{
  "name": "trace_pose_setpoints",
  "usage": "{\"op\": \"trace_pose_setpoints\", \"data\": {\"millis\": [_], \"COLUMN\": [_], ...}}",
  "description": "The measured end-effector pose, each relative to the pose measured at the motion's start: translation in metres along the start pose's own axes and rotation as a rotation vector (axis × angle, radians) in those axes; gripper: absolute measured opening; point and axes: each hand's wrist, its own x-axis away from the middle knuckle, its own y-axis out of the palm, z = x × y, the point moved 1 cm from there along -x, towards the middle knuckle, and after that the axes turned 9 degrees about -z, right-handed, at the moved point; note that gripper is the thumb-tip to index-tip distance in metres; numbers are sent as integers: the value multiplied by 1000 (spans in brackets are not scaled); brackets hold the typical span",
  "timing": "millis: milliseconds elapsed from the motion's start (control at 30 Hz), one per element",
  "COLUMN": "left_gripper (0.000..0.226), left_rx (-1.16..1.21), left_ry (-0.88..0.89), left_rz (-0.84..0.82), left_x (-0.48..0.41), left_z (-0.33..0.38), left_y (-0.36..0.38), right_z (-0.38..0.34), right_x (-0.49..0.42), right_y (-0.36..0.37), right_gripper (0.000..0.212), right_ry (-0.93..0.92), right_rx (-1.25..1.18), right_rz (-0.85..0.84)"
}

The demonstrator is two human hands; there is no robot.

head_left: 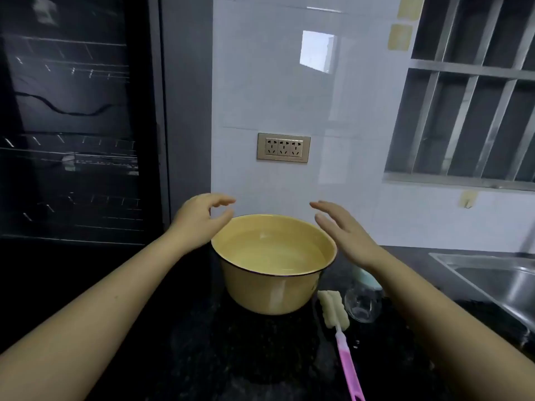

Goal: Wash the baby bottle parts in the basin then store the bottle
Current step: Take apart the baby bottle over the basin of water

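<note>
Head view: you look down on a dark worktop [231,357], both your forearms reaching forward.
Left fingers [221,201]: loosely curved, thumb and forefinger apart, grasping nothing.
Left hand [197,221]: hovers just beside the basin's far left rim; contact cannot be told.
Right fingers [328,211]: straight and released, grasping nothing.
Right hand [347,238]: held palm inward above the basin's right rim.
Basin [272,290]: yellow with a dark-edged rim, upright on the worktop between your hands, holding clear water.
Bottle [362,306]: clear, lying on the worktop just right of the basin, partly hidden under your right forearm.
Pale green part [367,278]: at the bottle's far end, mostly hidden.
Brush [333,309]: pale sponge head beside the basin's base, pink handle running toward you.
Sink [492,273]: steel, at the worktop's right end.
Socket plate [283,147]: on the white tiled wall behind the basin.
Cabinet [72,125]: dark, glass-fronted, wire racks inside, at your left.
</note>
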Motion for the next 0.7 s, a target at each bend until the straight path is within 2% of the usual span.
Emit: {"op": "trace_pose_setpoints", "data": {"millis": [67, 200, 433, 600, 700], "left_gripper": [32, 55, 54, 48, 42], "left_rx": [-174, -262, -311, -263, -223], "left_ry": [68, 128, 193, 235, 259], "left_rz": [-39, -104, -118, -88, -52], "left_x": [5, 28, 63, 74, 78], "left_z": [0, -7, -13, -8, -3], "left_y": [1, 7, 27, 37, 39], "right_z": [9, 30, 77, 96, 98], "right_x": [8, 32, 55, 54, 51], "right_y": [-3, -4, 1, 11, 24], "right_gripper": [56, 79, 81, 77, 69], "right_ry": [17, 7, 46, 75, 173], "right_rx": [188, 500, 812, 876, 862], "right_rz": [34, 45, 184, 269, 284]}}
